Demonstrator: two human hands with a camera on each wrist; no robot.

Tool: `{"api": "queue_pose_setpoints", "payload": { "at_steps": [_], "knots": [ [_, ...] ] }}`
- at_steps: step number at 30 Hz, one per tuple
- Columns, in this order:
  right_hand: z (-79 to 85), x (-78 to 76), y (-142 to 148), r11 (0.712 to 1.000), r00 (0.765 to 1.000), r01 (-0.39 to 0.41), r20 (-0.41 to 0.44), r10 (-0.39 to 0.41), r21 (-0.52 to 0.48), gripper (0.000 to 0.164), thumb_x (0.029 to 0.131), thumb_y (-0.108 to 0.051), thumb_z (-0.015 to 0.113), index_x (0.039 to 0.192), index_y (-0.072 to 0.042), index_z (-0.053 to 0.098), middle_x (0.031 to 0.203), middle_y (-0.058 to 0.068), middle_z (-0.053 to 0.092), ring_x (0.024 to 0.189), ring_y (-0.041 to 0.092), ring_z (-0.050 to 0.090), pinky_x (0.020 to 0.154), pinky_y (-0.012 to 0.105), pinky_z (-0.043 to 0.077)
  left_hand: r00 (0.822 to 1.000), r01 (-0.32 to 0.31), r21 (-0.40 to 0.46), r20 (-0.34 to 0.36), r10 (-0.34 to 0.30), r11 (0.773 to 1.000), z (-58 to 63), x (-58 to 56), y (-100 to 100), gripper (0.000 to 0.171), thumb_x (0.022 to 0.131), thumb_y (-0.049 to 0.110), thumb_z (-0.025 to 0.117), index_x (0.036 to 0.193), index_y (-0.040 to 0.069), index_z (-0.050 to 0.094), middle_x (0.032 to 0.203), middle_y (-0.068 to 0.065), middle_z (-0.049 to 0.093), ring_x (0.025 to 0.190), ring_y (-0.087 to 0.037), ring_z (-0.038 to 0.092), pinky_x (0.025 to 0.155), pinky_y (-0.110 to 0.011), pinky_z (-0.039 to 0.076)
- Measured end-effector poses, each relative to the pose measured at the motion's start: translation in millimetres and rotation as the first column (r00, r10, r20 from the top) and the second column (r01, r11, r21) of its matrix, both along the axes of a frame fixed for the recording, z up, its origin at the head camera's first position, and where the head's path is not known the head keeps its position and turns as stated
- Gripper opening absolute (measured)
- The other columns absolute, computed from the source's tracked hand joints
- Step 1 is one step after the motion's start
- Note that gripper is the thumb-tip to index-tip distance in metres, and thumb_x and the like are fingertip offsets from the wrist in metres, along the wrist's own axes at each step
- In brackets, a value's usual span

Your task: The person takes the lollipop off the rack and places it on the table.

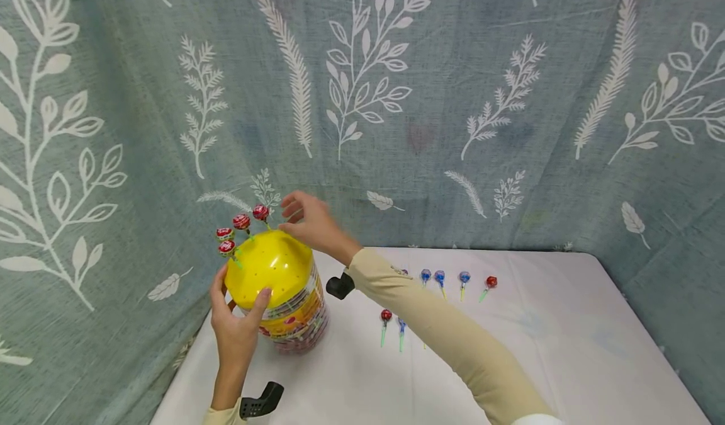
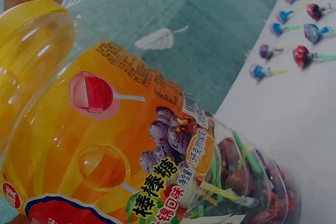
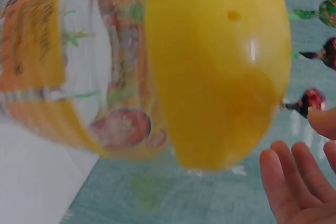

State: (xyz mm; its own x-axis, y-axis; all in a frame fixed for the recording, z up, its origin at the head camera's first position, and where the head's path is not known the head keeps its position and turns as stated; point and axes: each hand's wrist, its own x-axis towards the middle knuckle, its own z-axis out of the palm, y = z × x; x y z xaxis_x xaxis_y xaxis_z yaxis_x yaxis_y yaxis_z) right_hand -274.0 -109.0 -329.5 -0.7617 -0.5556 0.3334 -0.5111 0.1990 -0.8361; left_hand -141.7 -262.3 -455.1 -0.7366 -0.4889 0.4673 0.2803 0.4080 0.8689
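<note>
A large clear plastic candy jar point(image 1: 294, 327) with a yellow domed lid point(image 1: 270, 267) stands at the left of the table. Several wrapped lollipops point(image 1: 241, 222) stick out of small holes along the lid's far left edge. My left hand point(image 1: 236, 334) grips the lid from the near left side, its thumb on the front. At the lid's far edge is my right hand point(image 1: 314, 225), fingers loosely bent with nothing between them. In the right wrist view its thumb point(image 3: 321, 123) is right by a red lollipop point(image 3: 313, 100). Wrapped candies fill the jar's lower part point(image 2: 247, 182).
Loose lollipops, blue point(image 1: 464, 277) and red point(image 1: 491, 282), lie in rows on the white table point(image 1: 566, 349), partly hidden by my right sleeve point(image 1: 447, 337). A patterned grey-green curtain point(image 1: 419, 135) hangs behind the table and along its sides.
</note>
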Motion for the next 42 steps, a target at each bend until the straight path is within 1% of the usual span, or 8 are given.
{"api": "queue_pose_setpoints", "payload": {
  "at_steps": [6, 12, 19, 25, 29, 32, 37, 42],
  "knots": [
    [-3.9, 1.8, -25, 0.999, 0.999, 0.04, -0.008, -0.04, 0.007, 0.034, 0.087, -0.008, 0.067, 0.118, -0.008, 0.056, 0.106, 0.01, 0.063, 0.085, 0.012, 0.061, 0.071, 0.016, 0.048, 1.0, -0.006, 0.003, -0.009, 0.006, 1.0, 0.6, 0.7, 0, 0.078, 0.08, 0.02, 0.073, 0.146, 0.026, 0.03, 0.144, 0.006, 0.036, 0.131, -0.014, 0.03, 0.1, -0.053, 0.026],
    [-7.6, 1.0, -37, 0.998, 0.998, 0.055, -0.002, -0.055, -0.006, 0.029, 0.088, -0.004, 0.064, 0.116, -0.007, 0.055, 0.103, 0.013, 0.064, 0.084, 0.014, 0.062, 0.07, 0.015, 0.047, 1.0, -0.006, 0.004, -0.003, 0.006, 1.0, -0.1, 0.2, 1, 0.078, 0.08, 0.02, 0.073, 0.146, 0.027, 0.03, 0.145, 0.007, 0.036, 0.131, -0.014, 0.029, 0.101, -0.054, 0.025],
    [-7.5, 0.1, -46, 0.998, 0.999, 0.029, -0.029, -0.028, 0.047, 0.032, 0.089, -0.003, 0.062, 0.119, -0.009, 0.053, 0.105, 0.005, 0.063, 0.093, 0.013, 0.061, 0.076, 0.016, 0.047, 1.0, -0.014, 0.003, -0.011, 0.014, 1.0, 0.6, 1.8, 0, 0.08, 0.08, 0.018, 0.073, 0.147, 0.023, 0.029, 0.145, 0.003, 0.035, 0.132, -0.017, 0.029, 0.101, -0.054, 0.025],
    [-10.5, 0.3, -52, 0.999, 0.999, 0.047, -0.021, -0.048, -0.024, 0.024, 0.091, 0.001, 0.058, 0.113, -0.008, 0.056, 0.095, 0.006, 0.067, 0.082, 0.008, 0.062, 0.072, 0.014, 0.046, 1.0, -0.003, -0.006, -0.011, 0.003, 1.0, 0.0, 2.1, 0, 0.082, 0.079, 0.018, 0.074, 0.147, 0.022, 0.028, 0.146, 0.003, 0.035, 0.133, -0.018, 0.029, 0.101, -0.055, 0.025],
    [-12.8, 1.2, -53, 0.996, 0.996, 0.072, -0.041, -0.073, -0.046, 0.024, 0.091, 0.002, 0.056, 0.113, -0.007, 0.057, 0.095, 0.008, 0.067, 0.08, 0.012, 0.062, 0.069, 0.013, 0.045, 1.0, -0.009, -0.015, -0.008, 0.009, 1.0, -1.5, 2.4, -1, 0.08, 0.08, 0.019, 0.074, 0.146, 0.023, 0.029, 0.146, 0.005, 0.035, 0.133, -0.017, 0.029, 0.101, -0.055, 0.026],
    [-13.5, 1.2, -52, 0.995, 0.995, 0.08, -0.062, -0.084, -0.055, 0.025, 0.091, 0.002, 0.057, 0.114, -0.007, 0.057, 0.094, 0.006, 0.066, 0.079, 0.013, 0.062, 0.068, 0.013, 0.046, 1.0, -0.014, -0.017, -0.014, 0.013, 1.0, -2.0, 1.9, -2, 0.079, 0.08, 0.02, 0.073, 0.146, 0.024, 0.03, 0.145, 0.005, 0.036, 0.132, -0.017, 0.03, 0.1, -0.054, 0.026],
    [-10.6, 0.4, -50, 0.992, 0.99, 0.097, -0.091, -0.105, -0.08, 0.025, 0.09, 0.002, 0.058, 0.113, -0.007, 0.058, 0.092, 0.004, 0.065, 0.076, 0.009, 0.06, 0.066, 0.014, 0.046, 1.0, -0.01, -0.019, -0.016, 0.01, 1.0, -1.7, 0.6, -2, 0.078, 0.08, 0.021, 0.073, 0.146, 0.025, 0.03, 0.145, 0.004, 0.036, 0.131, -0.017, 0.03, 0.1, -0.055, 0.026],
    [-5.4, 1.2, -46, 0.984, 0.989, 0.074, -0.111, -0.093, -0.165, 0.023, 0.089, 0.001, 0.06, 0.111, -0.006, 0.058, 0.091, 0.007, 0.066, 0.074, 0.012, 0.062, 0.067, 0.015, 0.047, 1.0, -0.015, -0.01, -0.016, 0.015, 1.0, -4.1, -0.2, -2, 0.078, 0.08, 0.021, 0.073, 0.146, 0.025, 0.031, 0.145, 0.005, 0.037, 0.131, -0.016, 0.031, 0.1, -0.055, 0.027]
  ]
}}
